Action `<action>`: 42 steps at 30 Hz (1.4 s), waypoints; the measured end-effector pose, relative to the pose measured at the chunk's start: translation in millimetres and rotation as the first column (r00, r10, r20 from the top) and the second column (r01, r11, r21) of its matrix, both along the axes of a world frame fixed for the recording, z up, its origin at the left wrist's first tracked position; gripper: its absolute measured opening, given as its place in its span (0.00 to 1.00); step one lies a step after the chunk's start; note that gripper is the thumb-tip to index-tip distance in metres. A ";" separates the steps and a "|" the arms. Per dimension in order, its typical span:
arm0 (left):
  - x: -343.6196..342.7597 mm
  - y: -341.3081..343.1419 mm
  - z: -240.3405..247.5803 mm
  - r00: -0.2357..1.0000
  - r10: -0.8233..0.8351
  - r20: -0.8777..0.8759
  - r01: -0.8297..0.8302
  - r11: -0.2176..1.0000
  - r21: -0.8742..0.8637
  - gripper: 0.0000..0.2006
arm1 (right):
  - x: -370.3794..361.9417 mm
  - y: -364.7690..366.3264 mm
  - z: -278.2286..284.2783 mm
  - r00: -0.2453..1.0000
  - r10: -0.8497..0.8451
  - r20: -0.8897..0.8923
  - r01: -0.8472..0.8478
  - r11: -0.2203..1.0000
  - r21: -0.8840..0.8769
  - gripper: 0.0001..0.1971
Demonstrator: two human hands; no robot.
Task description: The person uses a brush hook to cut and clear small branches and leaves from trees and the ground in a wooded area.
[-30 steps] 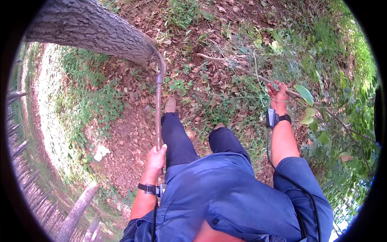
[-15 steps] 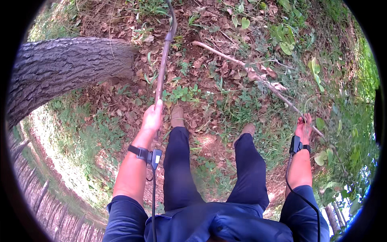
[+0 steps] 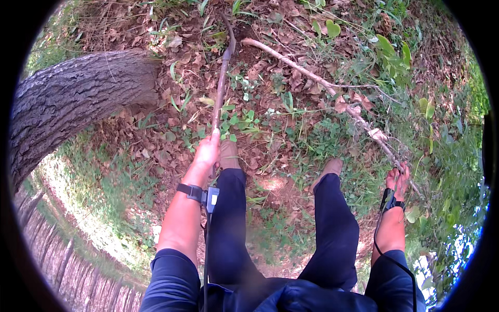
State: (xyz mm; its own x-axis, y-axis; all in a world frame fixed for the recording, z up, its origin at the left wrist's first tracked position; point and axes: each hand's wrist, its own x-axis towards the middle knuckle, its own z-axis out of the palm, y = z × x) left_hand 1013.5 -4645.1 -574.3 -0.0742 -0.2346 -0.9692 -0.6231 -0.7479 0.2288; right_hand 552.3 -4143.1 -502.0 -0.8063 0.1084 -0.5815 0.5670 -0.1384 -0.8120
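A sickle [image 3: 220,86] with a long wooden handle and a dark, curved metal end reaches out over the leaf litter. My left hand [image 3: 208,151] is closed around the lower part of its handle. To the right, a long bare branch [image 3: 312,76] slants across the ground, with side twigs and dry leaves on it. Its thick far end lies close beside the sickle's metal end. My right hand [image 3: 397,178] is closed on the branch's nearer, thinner part, where thin stems tangle around the fingers and partly hide them.
A thick tree trunk [image 3: 88,88] rises on the left. Dense green vines [image 3: 452,161] stand at the right. A fence of upright sticks [image 3: 78,270] is at the lower left. My feet [image 3: 228,155] stand among dry leaves and low weeds.
The sickle has shifted right, its metal end coming near the branch's thick end. My right hand has come slightly closer, still on the branch. The view has turned a little right.
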 end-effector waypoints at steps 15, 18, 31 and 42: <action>-104.0 -212.3 199.1 0.701 -0.232 -0.674 -0.629 0.243 -0.738 0.21 | -32.5 -6.4 -2.3 0.987 0.140 0.076 -0.129 0.982 -0.140 0.13; -129.4 -122.1 124.8 0.834 0.076 -0.546 -0.516 0.457 -0.725 0.23 | -39.4 5.9 -12.0 0.953 0.287 0.094 -0.244 0.915 -0.322 0.11; -57.3 -4.6 60.0 0.997 0.063 0.041 -0.056 0.985 -0.165 0.18 | -58.5 21.6 -41.9 0.972 0.206 0.115 -0.185 0.968 -0.168 0.11; -112.9 -186.3 180.6 0.729 -0.301 -0.615 -0.531 0.318 -0.785 0.22 | -88.2 38.9 -66.4 0.983 0.180 0.028 -0.172 0.968 -0.182 0.04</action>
